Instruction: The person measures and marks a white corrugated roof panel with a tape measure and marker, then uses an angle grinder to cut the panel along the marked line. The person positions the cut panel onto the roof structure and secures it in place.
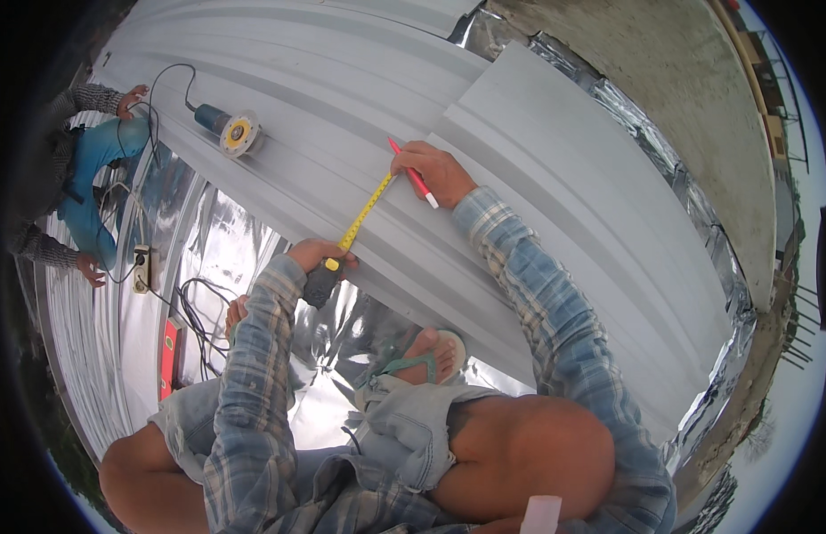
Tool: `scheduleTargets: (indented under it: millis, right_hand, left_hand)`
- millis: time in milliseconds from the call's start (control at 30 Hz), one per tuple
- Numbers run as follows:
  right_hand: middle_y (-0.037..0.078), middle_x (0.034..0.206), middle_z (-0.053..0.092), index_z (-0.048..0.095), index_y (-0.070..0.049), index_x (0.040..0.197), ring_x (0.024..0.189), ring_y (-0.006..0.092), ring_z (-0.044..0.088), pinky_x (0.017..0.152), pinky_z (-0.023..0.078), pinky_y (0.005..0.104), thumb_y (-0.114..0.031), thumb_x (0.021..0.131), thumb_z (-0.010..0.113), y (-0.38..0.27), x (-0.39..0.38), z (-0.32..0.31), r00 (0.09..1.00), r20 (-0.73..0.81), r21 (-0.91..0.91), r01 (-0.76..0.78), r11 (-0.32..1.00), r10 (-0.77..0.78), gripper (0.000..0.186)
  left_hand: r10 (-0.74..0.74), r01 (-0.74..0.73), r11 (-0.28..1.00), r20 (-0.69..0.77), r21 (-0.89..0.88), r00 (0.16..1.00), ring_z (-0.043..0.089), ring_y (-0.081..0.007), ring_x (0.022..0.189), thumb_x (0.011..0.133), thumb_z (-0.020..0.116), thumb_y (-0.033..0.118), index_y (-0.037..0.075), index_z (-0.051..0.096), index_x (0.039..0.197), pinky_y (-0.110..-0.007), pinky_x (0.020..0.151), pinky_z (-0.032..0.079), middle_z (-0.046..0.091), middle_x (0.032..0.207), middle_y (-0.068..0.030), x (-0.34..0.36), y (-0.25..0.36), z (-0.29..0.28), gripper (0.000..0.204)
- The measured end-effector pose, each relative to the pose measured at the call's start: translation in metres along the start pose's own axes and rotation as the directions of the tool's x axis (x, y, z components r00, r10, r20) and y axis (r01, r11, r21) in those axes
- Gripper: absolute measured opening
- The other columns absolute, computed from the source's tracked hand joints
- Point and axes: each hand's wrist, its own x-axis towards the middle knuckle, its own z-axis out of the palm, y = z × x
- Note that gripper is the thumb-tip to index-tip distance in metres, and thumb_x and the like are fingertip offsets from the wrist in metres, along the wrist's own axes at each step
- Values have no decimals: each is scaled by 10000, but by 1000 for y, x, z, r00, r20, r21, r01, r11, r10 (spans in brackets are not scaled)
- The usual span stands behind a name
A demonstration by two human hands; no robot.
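My left hand [313, 253] is closed around a black tape measure [322, 283] with a yellow button, near the edge of the grey ribbed metal sheet [333, 116]. Its yellow blade [367, 214] runs out across the sheet, up and to the right. At the far end my right hand [435, 172] meets the blade and grips a red marker [419, 182] with a white end. The marker's tip points up and left over the sheet. How the fingertips hold the blade end is too small to tell.
An angle grinder [228, 129] with a cord lies on the sheet, far left. Beyond it another person [93, 178] crouches. A power strip [141, 269], loose black cable [199, 325] and a red level [170, 358] are at left. Shiny foil [328, 356] shows below the sheet; concrete wall [680, 98] stands right.
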Motion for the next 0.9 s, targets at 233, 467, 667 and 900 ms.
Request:
scheduleTargets:
  millis: [233, 467, 667, 900]
  right_hand:
    - [81, 945, 617, 605, -88, 885, 953, 289, 598, 816, 513, 377, 33, 785, 591, 1, -2, -2, 1000, -18, -26, 17, 1000, -17, 157]
    - [67, 908, 622, 606, -105, 885, 911, 269, 613, 780, 522, 376, 28, 784, 605, -4, 19, -39, 966, -255, -96, 13, 995, -37, 167]
    - [97, 1227, 627, 609, -119, 1039, 1138, 310, 580, 952, 470, 405, -137, 829, 686, 33, 33, -138, 827, -559, -248, -107, 963, -52, 225]
    - [132, 1220, 623, 604, -94, 1050, 1163, 321, 551, 987, 442, 413, -158, 828, 682, 106, -41, -157, 763, -637, -255, -340, 905, 107, 245]
  left_hand:
    - [-2, 1, 998, 21, 57, 1000, 647, -183, 695, 894, 580, 222, -25, 674, 1005, -291, 631, 540, 691, 915, -107, 1, 1, 2, 287]
    - [65, -65, 998, 0, 24, 998, 626, -153, 692, 939, 546, 280, 17, 641, 984, -269, 666, 523, 683, 930, -91, -54, 19, 4, 284]
    - [217, -210, 975, -104, 71, 971, 603, -129, 667, 941, 574, 280, 38, 630, 963, -255, 621, 515, 675, 907, -81, -64, 58, 10, 249]
    - [230, -185, 952, -171, 244, 958, 611, -124, 654, 921, 564, 262, 31, 658, 1011, -277, 582, 521, 688, 904, -71, 77, 185, 46, 265]
